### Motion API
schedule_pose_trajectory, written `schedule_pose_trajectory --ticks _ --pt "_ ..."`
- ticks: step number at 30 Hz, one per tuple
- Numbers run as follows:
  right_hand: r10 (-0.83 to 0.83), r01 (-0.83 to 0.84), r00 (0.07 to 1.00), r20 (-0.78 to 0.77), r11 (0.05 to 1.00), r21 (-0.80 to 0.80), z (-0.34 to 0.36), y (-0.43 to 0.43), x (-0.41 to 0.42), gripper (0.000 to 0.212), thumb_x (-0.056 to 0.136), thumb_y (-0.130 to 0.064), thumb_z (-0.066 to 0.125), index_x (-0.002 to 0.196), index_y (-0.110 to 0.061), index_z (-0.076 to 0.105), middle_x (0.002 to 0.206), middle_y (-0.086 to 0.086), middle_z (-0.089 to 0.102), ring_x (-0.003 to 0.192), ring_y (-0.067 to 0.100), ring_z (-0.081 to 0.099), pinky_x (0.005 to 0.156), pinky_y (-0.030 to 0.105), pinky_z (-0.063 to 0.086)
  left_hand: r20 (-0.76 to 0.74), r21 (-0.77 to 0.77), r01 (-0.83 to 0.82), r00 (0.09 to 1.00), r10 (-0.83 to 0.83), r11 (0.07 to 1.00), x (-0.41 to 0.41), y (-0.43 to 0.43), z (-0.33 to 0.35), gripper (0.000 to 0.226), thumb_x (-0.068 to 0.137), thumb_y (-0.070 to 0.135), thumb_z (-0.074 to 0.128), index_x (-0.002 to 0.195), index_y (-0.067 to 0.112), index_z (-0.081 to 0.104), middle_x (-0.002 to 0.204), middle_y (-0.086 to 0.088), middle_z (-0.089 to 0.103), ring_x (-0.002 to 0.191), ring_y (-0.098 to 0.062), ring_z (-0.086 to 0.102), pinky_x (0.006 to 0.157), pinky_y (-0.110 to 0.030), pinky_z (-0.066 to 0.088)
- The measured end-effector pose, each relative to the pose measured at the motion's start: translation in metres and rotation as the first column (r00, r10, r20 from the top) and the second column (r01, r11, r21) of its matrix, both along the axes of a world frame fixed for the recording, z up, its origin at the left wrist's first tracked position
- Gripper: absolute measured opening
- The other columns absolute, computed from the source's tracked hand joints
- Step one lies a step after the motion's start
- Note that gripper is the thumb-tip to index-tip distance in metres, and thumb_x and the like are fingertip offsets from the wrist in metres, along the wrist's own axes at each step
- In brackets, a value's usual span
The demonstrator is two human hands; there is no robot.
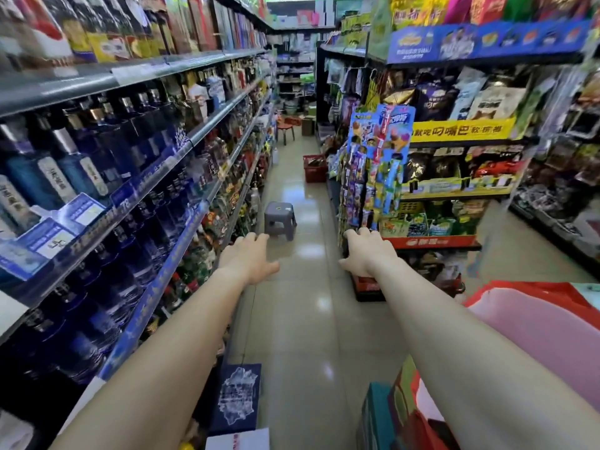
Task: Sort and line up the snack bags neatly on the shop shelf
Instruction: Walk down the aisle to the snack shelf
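I look down a shop aisle with both arms stretched out in front of me. My left hand (248,256) hovers over the floor with its fingers spread and holds nothing. My right hand (365,251) reaches toward the low end of the snack shelf unit (431,242), fingers apart, in front of a dark red bottom shelf edge; I cannot see anything gripped in it. Snack bags (454,102) fill the shelves on the right, dark and pale bags on the upper row, green bags (418,222) on the lower row. Strips of hanging snack packs (376,164) cover the unit's end.
Shelves of blue bottles (97,177) line the left side. A grey plastic stool (280,219) stands in the aisle ahead, a red basket (314,168) farther back. A pink and red bag (545,326) is at my right, boxes (238,397) lie at my feet.
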State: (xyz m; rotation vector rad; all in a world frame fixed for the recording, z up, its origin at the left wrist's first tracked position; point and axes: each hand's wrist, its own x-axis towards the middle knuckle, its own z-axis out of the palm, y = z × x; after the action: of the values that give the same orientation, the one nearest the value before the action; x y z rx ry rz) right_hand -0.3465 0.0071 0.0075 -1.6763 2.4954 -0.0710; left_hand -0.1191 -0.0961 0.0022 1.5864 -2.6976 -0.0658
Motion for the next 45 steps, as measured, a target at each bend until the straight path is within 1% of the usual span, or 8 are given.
schedule_pose_trajectory --ticks 7,11,16,20,24,30,36,45 --pt "-0.006 0.006 1.000 -0.001 0.999 0.034 -0.011 -0.096 -0.038 0.063 0.086 -0.049 0.062 0.136 -0.017 0.042 0.140 0.013 0.042 0.130 0.036 0.040 0.100 0.051 0.040 -0.013 0.016 0.019 1.000 -0.019 1.000 -0.044 -0.101 -0.014 0.074 0.086 0.058 0.055 0.147 0.021 0.034 0.143 -0.007 0.045 0.129 -0.030 0.044 0.095 -0.046 0.046" --pt "-0.023 0.023 1.000 -0.008 0.999 0.042 -0.017 -0.174 -0.065 0.064 0.086 -0.048 0.062 0.138 -0.016 0.042 0.142 0.014 0.042 0.132 0.036 0.039 0.103 0.053 0.041 -0.030 0.005 0.060 0.998 -0.059 0.998 -0.071 -0.182 -0.022 0.073 0.086 0.057 0.055 0.146 0.021 0.036 0.142 -0.007 0.046 0.129 -0.029 0.045 0.096 -0.045 0.046" --pt "-0.045 0.044 0.999 0.006 0.997 0.056 -0.012 -0.273 -0.087 0.069 0.086 -0.049 0.062 0.142 -0.016 0.039 0.143 0.014 0.041 0.131 0.037 0.040 0.102 0.053 0.042 0.004 0.016 0.108 0.994 -0.108 0.994 -0.093 -0.284 -0.023 0.069 0.086 0.057 0.054 0.142 0.020 0.039 0.137 -0.007 0.049 0.124 -0.029 0.047 0.089 -0.043 0.047" --pt "-0.044 0.043 0.999 0.017 0.997 0.066 -0.012 -0.348 -0.102 0.066 0.087 -0.045 0.061 0.142 -0.016 0.040 0.141 0.014 0.042 0.130 0.036 0.040 0.100 0.051 0.042 -0.011 0.037 0.103 0.995 -0.103 0.994 -0.110 -0.362 -0.021 0.066 0.087 0.057 0.054 0.139 0.020 0.041 0.134 -0.007 0.049 0.122 -0.029 0.048 0.090 -0.043 0.048" --pt "-0.039 0.037 0.999 0.026 0.997 0.072 -0.021 -0.422 -0.126 0.071 0.086 -0.047 0.061 0.146 -0.019 0.037 0.143 0.012 0.042 0.132 0.035 0.040 0.102 0.051 0.041 -0.001 0.048 0.106 0.994 -0.106 0.993 -0.136 -0.435 -0.027 0.065 0.086 0.059 0.053 0.137 0.022 0.042 0.132 -0.006 0.050 0.120 -0.029 0.049 0.089 -0.043 0.048" --pt "-0.024 0.020 0.998 0.057 0.997 0.071 -0.046 -0.542 -0.186 0.072 0.085 -0.049 0.062 0.146 -0.018 0.037 0.147 0.013 0.039 0.134 0.036 0.038 0.105 0.050 0.040 0.017 0.052 0.081 0.996 -0.082 0.995 -0.190 -0.555 -0.042 0.074 0.083 0.063 0.055 0.142 0.021 0.040 0.138 -0.008 0.048 0.124 -0.030 0.048 0.091 -0.044 0.046" --pt "-0.003 -0.004 0.998 0.070 0.996 0.089 -0.048 -0.672 -0.262 0.068 0.088 -0.046 0.060 0.145 -0.016 0.038 0.144 0.014 0.040 0.133 0.037 0.039 0.100 0.048 0.040 0.012 0.083 0.042 0.999 -0.043 0.996 -0.256 -0.675 -0.040 0.067 0.084 0.057 0.055 0.139 0.023 0.041 0.133 -0.006 0.050 0.121 -0.030 0.049 0.088 -0.044 0.046" --pt "0.022 -0.030 0.997 0.070 0.994 0.102 -0.048 -0.854 -0.346 0.068 0.084 -0.047 0.060 0.142 -0.017 0.040 0.142 0.014 0.042 0.131 0.037 0.042 0.100 0.048 0.042 0.010 0.096 0.018 1.000 -0.019 0.995 -0.340 -0.845 -0.047 0.068 0.085 0.056 0.054 0.140 0.020 0.042 0.136 -0.008 0.049 0.125 -0.030 0.047 0.092 -0.045 0.048"
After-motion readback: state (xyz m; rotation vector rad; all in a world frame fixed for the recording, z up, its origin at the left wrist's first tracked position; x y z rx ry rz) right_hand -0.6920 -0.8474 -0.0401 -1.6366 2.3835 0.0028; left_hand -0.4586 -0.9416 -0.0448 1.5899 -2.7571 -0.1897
